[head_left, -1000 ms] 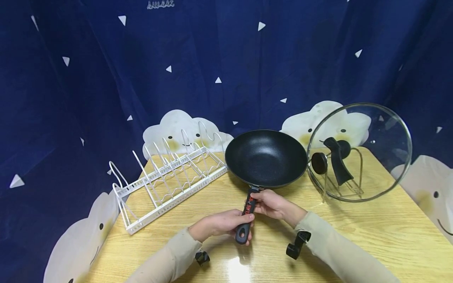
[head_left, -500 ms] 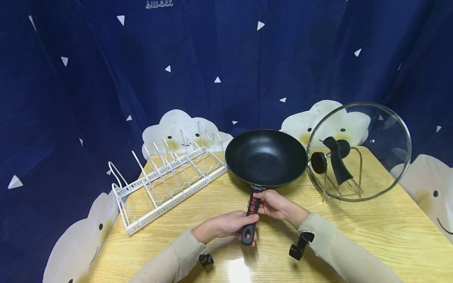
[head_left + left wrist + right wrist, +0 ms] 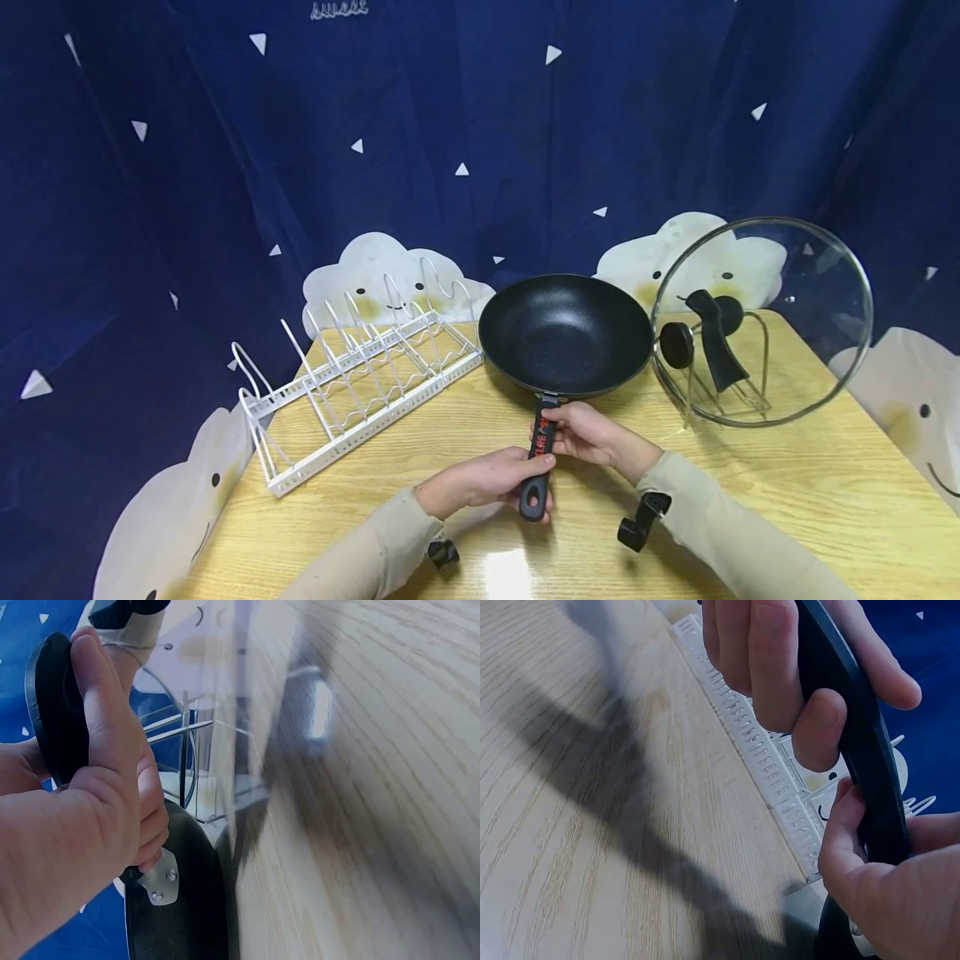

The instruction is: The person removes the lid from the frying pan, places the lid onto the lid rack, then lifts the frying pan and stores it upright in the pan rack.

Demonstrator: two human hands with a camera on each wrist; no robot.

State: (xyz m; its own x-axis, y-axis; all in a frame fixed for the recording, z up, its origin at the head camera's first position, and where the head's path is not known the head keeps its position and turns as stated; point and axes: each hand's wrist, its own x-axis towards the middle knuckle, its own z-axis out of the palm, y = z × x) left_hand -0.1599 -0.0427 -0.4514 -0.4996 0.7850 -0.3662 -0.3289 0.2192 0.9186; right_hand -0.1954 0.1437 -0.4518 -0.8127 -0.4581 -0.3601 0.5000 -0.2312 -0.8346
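Note:
A black wok [image 3: 566, 333] sits at the back middle of the wooden table, its handle [image 3: 535, 492] pointing toward me with red lettering on top. My left hand [image 3: 491, 479] grips the handle near its holed end, thumb across the top and fingers beneath. Closer to the bowl, my right hand [image 3: 588, 433] pinches the same handle from the right side. In the left wrist view, a riveted metal bracket [image 3: 160, 879] joins handle and wok [image 3: 180, 922]. Seen from the right wrist, fingers of both hands curl round the dark handle [image 3: 874, 769].
A white wire rack [image 3: 367, 400] stands on the left, its back right end close beside the wok. On the right, a large glass lid [image 3: 817, 333] leans upright in a small wire stand [image 3: 765, 358]. Behind the wooden table [image 3: 750, 500] hangs a blue curtain [image 3: 480, 108].
Both hands have shifted slightly to the right with the handle, whose end has swung right, so it points more directly toward me. The wok bowl has barely moved.

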